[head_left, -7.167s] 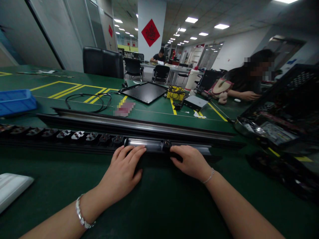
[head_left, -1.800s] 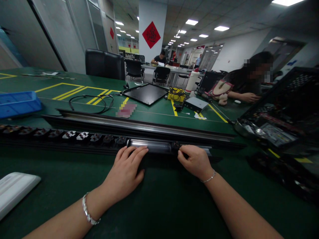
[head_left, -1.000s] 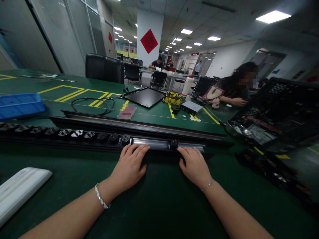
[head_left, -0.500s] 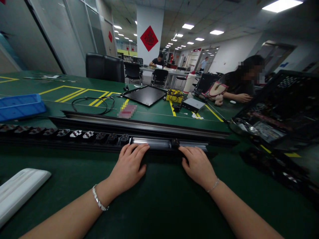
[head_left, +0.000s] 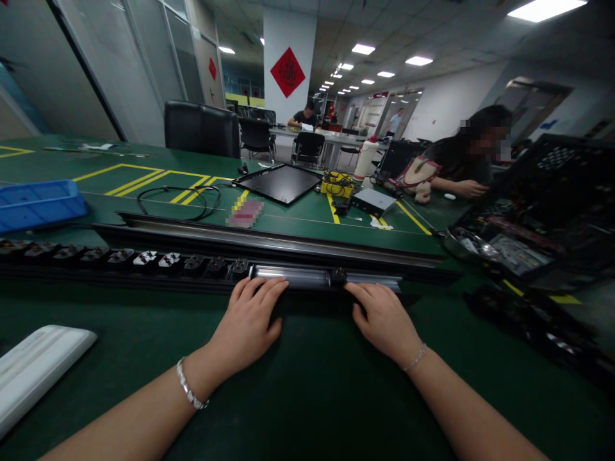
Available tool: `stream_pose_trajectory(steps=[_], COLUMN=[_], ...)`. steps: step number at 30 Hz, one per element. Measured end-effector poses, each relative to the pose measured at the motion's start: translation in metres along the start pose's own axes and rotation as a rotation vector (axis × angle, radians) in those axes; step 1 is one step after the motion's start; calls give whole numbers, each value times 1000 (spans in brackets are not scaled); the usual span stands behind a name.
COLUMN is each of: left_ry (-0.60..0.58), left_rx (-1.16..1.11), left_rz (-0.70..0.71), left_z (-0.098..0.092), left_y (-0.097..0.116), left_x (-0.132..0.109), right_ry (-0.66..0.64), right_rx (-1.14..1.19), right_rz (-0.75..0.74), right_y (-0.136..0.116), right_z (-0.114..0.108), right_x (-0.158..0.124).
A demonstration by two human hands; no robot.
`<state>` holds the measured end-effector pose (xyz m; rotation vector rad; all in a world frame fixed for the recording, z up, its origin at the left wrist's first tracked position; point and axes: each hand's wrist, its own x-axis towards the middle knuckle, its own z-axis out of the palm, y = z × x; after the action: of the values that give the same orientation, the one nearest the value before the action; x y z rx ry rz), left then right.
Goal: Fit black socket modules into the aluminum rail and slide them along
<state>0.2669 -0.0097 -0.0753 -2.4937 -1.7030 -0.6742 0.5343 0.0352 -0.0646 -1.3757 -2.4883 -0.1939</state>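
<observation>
A long black rail (head_left: pixel 298 276) with a shiny channel lies across the green table in front of me. Several black and white socket-like modules (head_left: pixel 170 259) sit in a row along its left part. One separate black module (head_left: pixel 339 276) stands in the channel further right. My left hand (head_left: pixel 252 317) rests with its fingers stretched over the rail's near edge, right of the row. My right hand (head_left: pixel 384 317) has its index fingertip against the right side of the separate module, other fingers extended along the rail. Its thumb hangs below, apart from the index finger.
Behind the first rail lies a second long black rail (head_left: pixel 278 242). A blue bin (head_left: pixel 43 205) is at left, a white device (head_left: pixel 43 368) at near left. Further back are a black panel (head_left: pixel 281 184) and a grey box (head_left: pixel 372 202). Another person (head_left: pixel 461 153) sits at right.
My right wrist has shifted very slightly to the right. Both hands otherwise keep their places on the rail, and the separate module shows no clear movement.
</observation>
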Motion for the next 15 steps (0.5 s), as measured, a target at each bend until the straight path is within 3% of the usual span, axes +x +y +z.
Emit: stream_pose_trajectory(steps=[15], left_ry=[-4], left_rx=[-6], left_rz=[-7], left_z=[-1], left_y=[1], left_x=[0], right_ry=[9], right_rx=[-7], right_rz=[-2], right_y=[3], right_z=[3], right_x=[-1])
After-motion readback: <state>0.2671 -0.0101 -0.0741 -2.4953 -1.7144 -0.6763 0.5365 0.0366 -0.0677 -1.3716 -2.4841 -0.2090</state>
